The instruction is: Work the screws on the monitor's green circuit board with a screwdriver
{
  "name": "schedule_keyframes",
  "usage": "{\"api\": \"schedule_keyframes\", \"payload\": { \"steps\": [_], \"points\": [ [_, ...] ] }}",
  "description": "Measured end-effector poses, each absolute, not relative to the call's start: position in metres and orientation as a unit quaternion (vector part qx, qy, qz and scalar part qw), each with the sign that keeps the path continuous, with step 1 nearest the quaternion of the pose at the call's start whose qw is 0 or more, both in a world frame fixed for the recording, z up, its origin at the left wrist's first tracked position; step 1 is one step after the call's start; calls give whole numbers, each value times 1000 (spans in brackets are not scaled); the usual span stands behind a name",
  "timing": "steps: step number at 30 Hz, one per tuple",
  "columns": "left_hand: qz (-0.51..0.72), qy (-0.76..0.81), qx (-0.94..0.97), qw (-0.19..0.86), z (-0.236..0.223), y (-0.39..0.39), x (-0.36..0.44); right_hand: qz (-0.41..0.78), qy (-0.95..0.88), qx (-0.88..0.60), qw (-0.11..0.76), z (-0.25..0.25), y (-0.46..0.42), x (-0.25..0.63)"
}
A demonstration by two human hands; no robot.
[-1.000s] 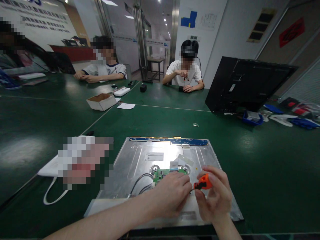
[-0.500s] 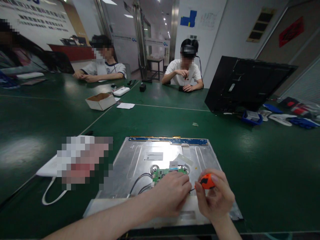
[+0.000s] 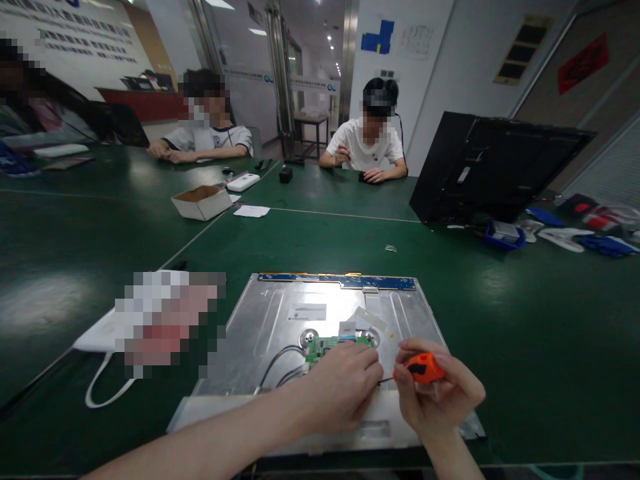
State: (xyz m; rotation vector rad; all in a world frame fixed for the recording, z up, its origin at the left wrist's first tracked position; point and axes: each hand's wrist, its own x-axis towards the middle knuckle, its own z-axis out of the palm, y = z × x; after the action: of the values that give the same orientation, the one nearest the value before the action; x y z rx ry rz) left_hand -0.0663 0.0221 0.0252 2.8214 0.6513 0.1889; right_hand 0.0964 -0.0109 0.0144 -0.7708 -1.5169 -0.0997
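An orange-and-black handled screwdriver (image 3: 424, 368) is in my right hand (image 3: 447, 403), its thin dark shaft pointing left. My left hand (image 3: 343, 383) rests over a green circuit board (image 3: 325, 347), with its fingers curled down by the shaft's end; the fingertips and whatever they hold are hidden. The board sits on the silver metal back of a display panel (image 3: 270, 317), lying flat. Dark cables (image 3: 280, 357) run from the board's left side, and a flat ribbon cable (image 3: 347, 329) rises from its top. A blue circuit strip (image 3: 300, 280) lines the panel's far edge.
A white bag (image 3: 115, 327) lies left of the panel. Beyond stand an open cardboard box (image 3: 203, 205) and a large black monitor housing (image 3: 490, 173). A blue tray (image 3: 505, 237) is near the housing. Across the table sit a person in white (image 3: 367, 147) and another person (image 3: 210, 137).
My right hand has shifted slightly right with the screwdriver, and its grip on the handle has turned. My left hand stays in place. The person opposite has moved one hand aside.
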Motion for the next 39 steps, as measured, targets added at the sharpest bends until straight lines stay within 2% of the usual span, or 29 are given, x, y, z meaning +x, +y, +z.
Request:
{"api": "schedule_keyframes", "payload": {
  "steps": [6,19,26,39],
  "points": [
    [64,214,965,137,25,24,-66,-2,-674,-334,659,11,-12,95],
    [62,214,967,122,24,24,-66,-28,-680,-366,635,1,-15,102],
    [52,217,969,107,24,24,-66,-33,-655,-341,673,18,-12,93],
    [57,216,968,119,26,24,-65,-49,-677,-364,638,14,-14,98]
  ]
}}
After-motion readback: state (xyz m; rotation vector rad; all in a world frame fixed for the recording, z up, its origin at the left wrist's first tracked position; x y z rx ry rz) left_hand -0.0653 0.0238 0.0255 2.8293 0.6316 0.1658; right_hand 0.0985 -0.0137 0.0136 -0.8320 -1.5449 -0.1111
